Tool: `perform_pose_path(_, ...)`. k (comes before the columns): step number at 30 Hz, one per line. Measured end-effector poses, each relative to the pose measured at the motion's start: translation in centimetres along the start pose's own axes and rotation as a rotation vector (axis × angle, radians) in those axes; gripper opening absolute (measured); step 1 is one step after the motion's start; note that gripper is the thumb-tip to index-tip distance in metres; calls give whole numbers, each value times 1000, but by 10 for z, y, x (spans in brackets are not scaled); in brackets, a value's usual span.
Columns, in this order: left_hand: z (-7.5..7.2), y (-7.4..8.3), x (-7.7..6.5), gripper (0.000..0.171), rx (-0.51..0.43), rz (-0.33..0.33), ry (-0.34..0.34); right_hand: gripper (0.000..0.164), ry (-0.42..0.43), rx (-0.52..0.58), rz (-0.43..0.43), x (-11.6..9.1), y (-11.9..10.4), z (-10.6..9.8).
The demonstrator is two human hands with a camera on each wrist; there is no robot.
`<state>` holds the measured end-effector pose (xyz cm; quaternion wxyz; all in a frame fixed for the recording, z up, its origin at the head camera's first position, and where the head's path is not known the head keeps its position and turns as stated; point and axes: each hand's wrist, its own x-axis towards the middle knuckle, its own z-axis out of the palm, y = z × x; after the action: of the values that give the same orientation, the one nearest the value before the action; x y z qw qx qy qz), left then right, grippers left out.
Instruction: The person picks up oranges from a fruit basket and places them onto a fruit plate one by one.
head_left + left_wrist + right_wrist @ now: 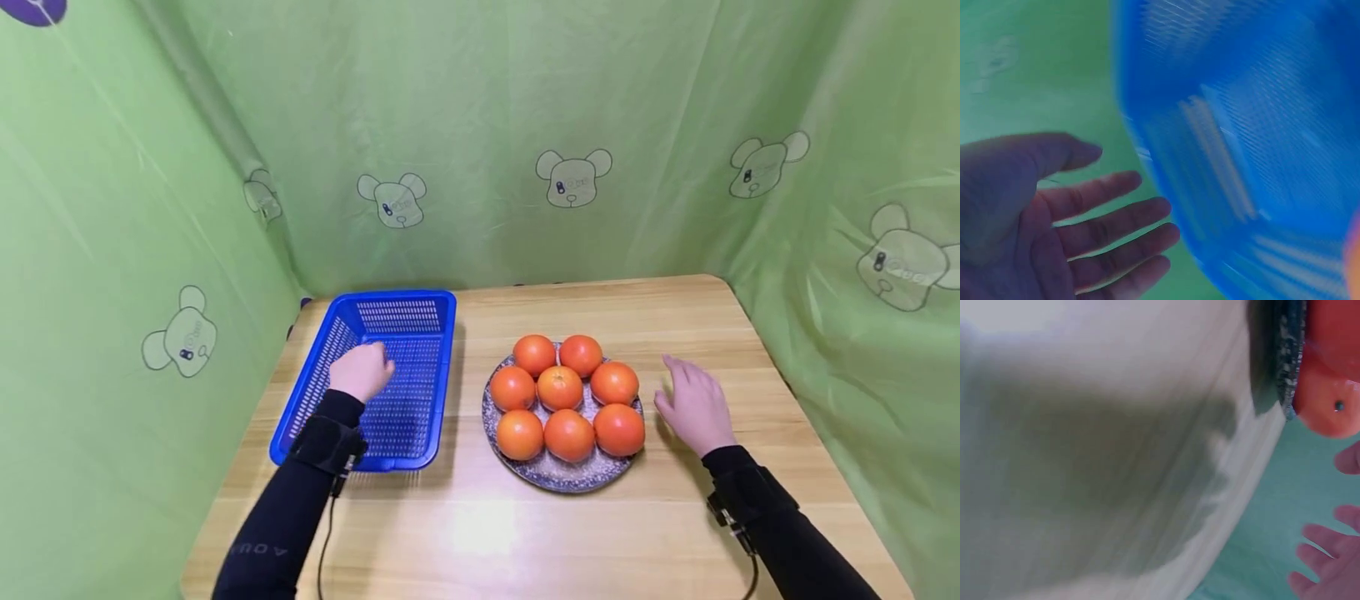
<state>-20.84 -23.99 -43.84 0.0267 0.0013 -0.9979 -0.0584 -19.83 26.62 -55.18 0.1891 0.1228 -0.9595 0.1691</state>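
Over the blue plastic basket point(447, 367) hovers my left hand point(363, 372), holding nothing. In the left wrist view its fingers point(1116, 228) extend loosely, thumb apart, beside the blurred basket wall point(1204, 181). My right hand point(694, 408) is just right of a speckled plate point(558, 482), its fingers spread and nothing in them. On the plate sit several round orange-red fruits, perhaps oranges point(560, 388), grouped closely together. The right wrist view catches the right hand's fingers point(1319, 540) at its edge, apart from an orange point(1329, 403) and the plate rim point(1290, 356).
Basket and plate stand side by side on a light wooden table point(480, 533), the basket on the left. Green curtains point(480, 125) with bear-face prints hang behind the table and along both sides. Cables run from the wrist cameras point(727, 510).
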Motion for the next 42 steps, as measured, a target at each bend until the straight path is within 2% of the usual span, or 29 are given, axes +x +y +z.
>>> perform_pose_path(2, 5, -20, 0, 25, 61, 10, -146, 57, -49, 4, 20, -4, 1, 2)
perform_pose_path(5, 9, -43, -2, 26, 100, 71, -405, 53, -86, 12, 34, -6, 0, 2)
perform_pose_path(7, 10, -53, -5, 23, 90, 111, -563, 51, -99, 16, 36, -5, -1, 2)
perform_pose_path(9, 9, -59, -9, 20, 72, 139, -670, 50, -111, 16, 35, -4, -4, 2)
perform_pose_path(12, 7, -62, -15, 25, 43, 129, -742, 48, -120, 9, 34, -1, -6, 3)
perform_pose_path(13, 6, -61, -17, 27, -45, 76, -783, 48, -119, 7, 33, -1, -7, 3)
perform_pose_path(16, 3, -59, -19, 43, -146, -12, -851, 45, -104, 6, 20, 1, -10, 2)
perform_pose_path(19, 4, -61, -16, 56, -137, -63, -914, 43, -98, 7, 7, 2, -13, 1)
perform_pose_path(20, 3, -61, -15, 58, -50, -22, -909, 43, -97, 7, 4, 2, -14, 1)
perform_pose_path(23, 5, -61, -12, 61, 52, 7, -925, 42, -99, 2, 7, 1, -14, 1)
perform_pose_path(28, 7, -57, -10, 54, 117, 53, -893, 41, -98, 0, 10, -1, -13, 0)
perform_pose_path(32, 4, -52, -5, 48, 144, 102, -805, 40, -101, 7, 6, -2, -15, -1)
perform_pose_path(34, -4, -46, 1, 50, 120, 130, -728, 40, -92, 7, -1, -2, -17, -3)
perform_pose_path(40, -27, -19, 14, 58, -28, 277, -378, 42, -76, 21, -15, 2, -29, -12)
perform_pose_path(42, -29, -5, 12, 61, -103, 278, -271, 44, -84, 30, -12, 4, -35, -16)
